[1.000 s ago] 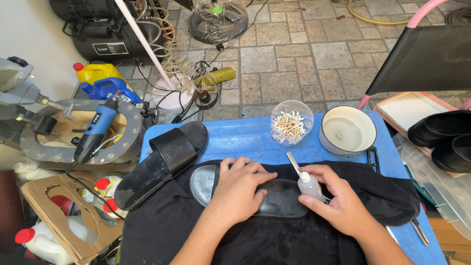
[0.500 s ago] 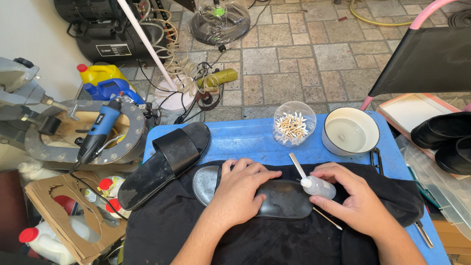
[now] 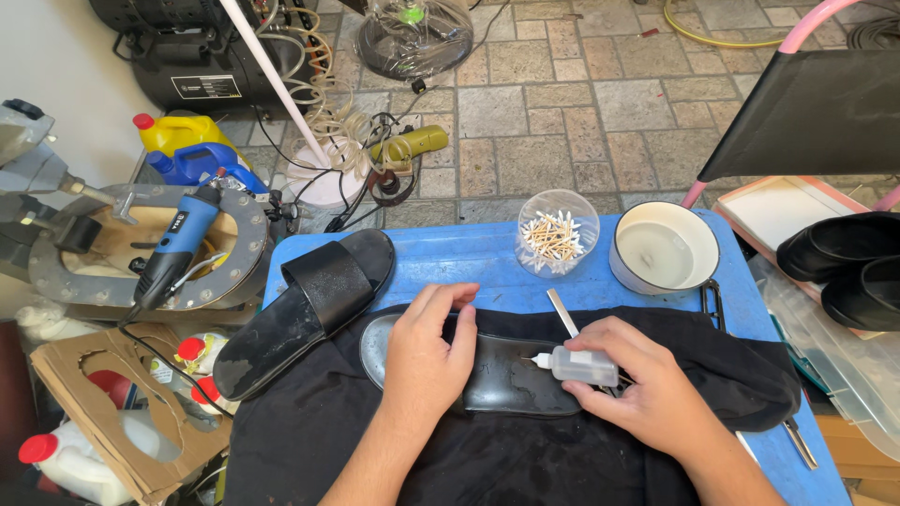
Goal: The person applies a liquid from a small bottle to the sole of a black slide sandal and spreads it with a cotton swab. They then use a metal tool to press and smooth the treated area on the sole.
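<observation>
left hand: my left hand (image 3: 427, 361) lies palm down, fingers loosely bent, pressing on the black sole piece (image 3: 497, 375), gripping nothing
right hand: my right hand (image 3: 647, 394) is closed around a small white squeeze bottle (image 3: 577, 366), nozzle pointing left over the sole piece
sole piece: flat on the black cloth (image 3: 525, 450), between both hands, toe end towards the left
cloth: spread over the blue table (image 3: 469, 258)
sandal: black slide sandal (image 3: 305, 309) just left of the sole piece, angled, half on the cloth
behind: clear bowl of cotton swabs (image 3: 558, 234) beside a white bowl (image 3: 664, 248), near the table's far edge
metal strip: thin metal tool (image 3: 562, 313) just above the bottle
floor left: blue rotary tool (image 3: 178, 245) on a round metal jig
</observation>
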